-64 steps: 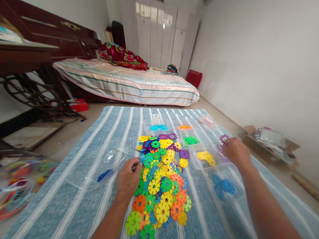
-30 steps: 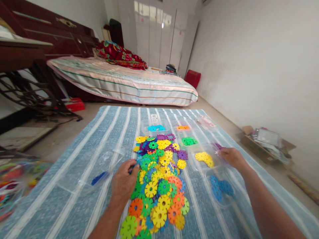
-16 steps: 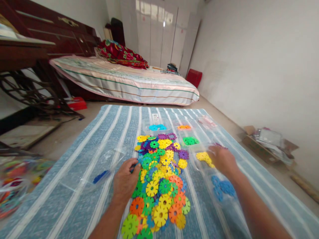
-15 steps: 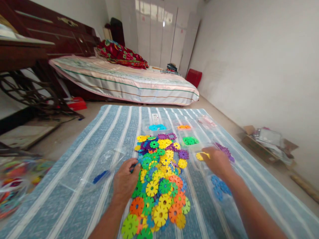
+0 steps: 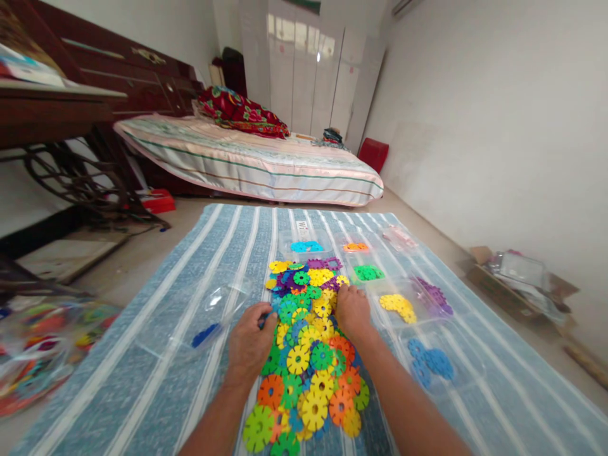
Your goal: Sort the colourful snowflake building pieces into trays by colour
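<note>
A long heap of notched plastic discs (image 5: 314,410) in yellow, green, orange, blue and purple lies on a striped cloth. At its left edge my left hand (image 5: 251,342) is closed, with a blue notched disc (image 5: 267,318) partly showing between thumb and fingers. My right hand (image 5: 354,311) touches the heap's upper right side, fingers bent down and together; what they grip is hidden. To its right, a clear box holds yellow discs (image 5: 398,306). Beyond it are purple discs (image 5: 433,295), and nearer me lie blue discs (image 5: 431,364) in another clear box.
Clear boxes with light blue discs (image 5: 306,246), orange discs (image 5: 355,247) and green discs (image 5: 368,272) stand past the heap. A clear box on the left contains dark blue pieces (image 5: 206,335). A bed (image 5: 256,164) is behind; a cardboard box (image 5: 503,288) sits right.
My right hand has moved left from above the yellow discs' box to the heap. More yellow discs show in that box. My left hand stays by the heap; the view has shifted slightly.
</note>
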